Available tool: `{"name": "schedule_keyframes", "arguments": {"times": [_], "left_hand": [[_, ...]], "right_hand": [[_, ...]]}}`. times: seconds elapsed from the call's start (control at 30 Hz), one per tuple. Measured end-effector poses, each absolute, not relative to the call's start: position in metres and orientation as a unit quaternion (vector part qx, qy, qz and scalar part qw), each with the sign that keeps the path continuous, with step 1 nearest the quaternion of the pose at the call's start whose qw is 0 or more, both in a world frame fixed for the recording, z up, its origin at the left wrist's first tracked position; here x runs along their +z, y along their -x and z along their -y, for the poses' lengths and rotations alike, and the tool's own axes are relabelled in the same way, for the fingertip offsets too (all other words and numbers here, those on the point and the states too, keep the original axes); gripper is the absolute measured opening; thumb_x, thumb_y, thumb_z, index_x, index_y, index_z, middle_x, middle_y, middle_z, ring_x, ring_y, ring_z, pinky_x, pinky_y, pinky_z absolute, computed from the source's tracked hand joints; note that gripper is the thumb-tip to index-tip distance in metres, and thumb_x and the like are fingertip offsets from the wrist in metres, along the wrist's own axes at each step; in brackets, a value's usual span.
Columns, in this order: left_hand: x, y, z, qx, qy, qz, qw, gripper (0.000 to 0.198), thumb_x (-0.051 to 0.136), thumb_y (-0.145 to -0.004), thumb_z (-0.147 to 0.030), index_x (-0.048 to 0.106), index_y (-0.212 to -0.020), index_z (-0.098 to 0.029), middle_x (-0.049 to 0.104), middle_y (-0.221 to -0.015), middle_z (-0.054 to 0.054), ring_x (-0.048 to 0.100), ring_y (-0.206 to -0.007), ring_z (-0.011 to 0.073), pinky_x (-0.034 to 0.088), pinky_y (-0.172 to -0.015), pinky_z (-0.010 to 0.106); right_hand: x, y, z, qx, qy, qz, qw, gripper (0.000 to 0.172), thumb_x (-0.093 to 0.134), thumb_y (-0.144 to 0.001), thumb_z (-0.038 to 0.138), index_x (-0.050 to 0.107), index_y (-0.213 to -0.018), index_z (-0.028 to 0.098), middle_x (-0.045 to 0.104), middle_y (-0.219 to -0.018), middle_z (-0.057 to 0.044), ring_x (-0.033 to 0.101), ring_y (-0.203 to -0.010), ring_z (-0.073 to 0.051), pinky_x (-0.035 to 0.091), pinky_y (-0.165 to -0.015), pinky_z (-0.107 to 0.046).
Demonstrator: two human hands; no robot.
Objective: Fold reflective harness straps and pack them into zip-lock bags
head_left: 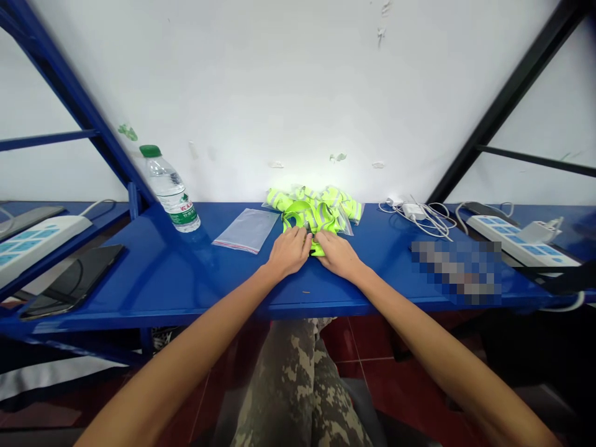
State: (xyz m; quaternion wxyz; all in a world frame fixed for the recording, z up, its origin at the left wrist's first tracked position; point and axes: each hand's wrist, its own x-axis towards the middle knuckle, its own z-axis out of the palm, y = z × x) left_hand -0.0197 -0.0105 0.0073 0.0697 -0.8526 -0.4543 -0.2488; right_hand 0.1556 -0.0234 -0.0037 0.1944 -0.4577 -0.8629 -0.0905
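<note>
Neon-yellow reflective bands (310, 214) between the left hand (289, 251) and right hand (338, 254), pressed together

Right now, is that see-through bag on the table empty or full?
Empty, it looks: the clear plastic bag lies flat on the blue table, with nothing bulging inside it.

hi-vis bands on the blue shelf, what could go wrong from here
The neon reflective bands are bunched together under the left hand and right hand, so they could tangle or snag on each other. The flat clear plastic bag lies loose beside them and might slide if brushed. The upright water bottle stands further left, and a wide reach could possibly tip it.
</note>
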Motion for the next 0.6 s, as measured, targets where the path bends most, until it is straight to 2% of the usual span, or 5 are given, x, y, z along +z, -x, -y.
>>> {"name": "schedule_keyframes", "arguments": {"times": [0.07,0.2,0.33,0.47,0.6], "left_hand": [[0.006,0.018,0.009,-0.237,0.859,0.448,0.077,0.031,0.029,-0.101,-0.033,0.055,-0.095,-0.017,0.064,-0.098,0.013,0.059,-0.097,0.0241,0.044,-0.087,0.035],[0.003,0.019,0.004,-0.234,0.863,0.443,0.071,0.028,0.031,-0.101,-0.033,0.053,-0.095,-0.017,0.064,-0.096,0.011,0.059,-0.092,0.0235,0.045,-0.084,0.035],[0.003,0.020,0.002,-0.236,0.866,0.436,0.071,0.025,0.033,-0.100,-0.030,0.053,-0.096,-0.016,0.065,-0.097,0.011,0.060,-0.092,0.0234,0.045,-0.085,0.035],[0.005,0.019,0.004,-0.233,0.860,0.447,0.077,0.027,0.031,-0.101,-0.031,0.053,-0.095,-0.017,0.066,-0.094,0.010,0.061,-0.090,0.0230,0.045,-0.082,0.034],[0.004,0.019,0.005,-0.233,0.861,0.444,0.089,0.028,0.031,-0.101,-0.033,0.053,-0.094,-0.017,0.066,-0.094,0.010,0.061,-0.089,0.0227,0.044,-0.080,0.034]], "right_hand": [[-0.006,-0.158,0.020,-0.076,0.442,0.865,0.224,0.017,0.051,-0.089,0.020,0.050,-0.106,0.017,0.060,-0.108,-0.015,0.054,-0.103,-0.029,0.045,-0.090,-0.042],[-0.010,-0.163,0.016,-0.019,0.419,0.868,0.265,0.023,0.054,-0.090,0.027,0.049,-0.109,0.017,0.059,-0.114,-0.016,0.053,-0.108,-0.030,0.045,-0.091,-0.044],[-0.010,-0.166,0.021,0.035,0.405,0.864,0.297,0.040,0.061,-0.085,0.035,0.047,-0.119,0.017,0.055,-0.124,-0.017,0.050,-0.118,-0.030,0.043,-0.099,-0.048],[-0.011,-0.168,0.028,0.080,0.388,0.848,0.353,0.046,0.055,-0.083,0.023,0.048,-0.129,0.019,0.051,-0.134,-0.014,0.045,-0.129,-0.028,0.036,-0.109,-0.051],[-0.013,-0.174,0.033,0.085,0.402,0.828,0.382,0.047,0.052,-0.087,0.021,0.049,-0.133,0.019,0.056,-0.134,-0.014,0.051,-0.127,-0.026,0.040,-0.109,-0.049]]}}
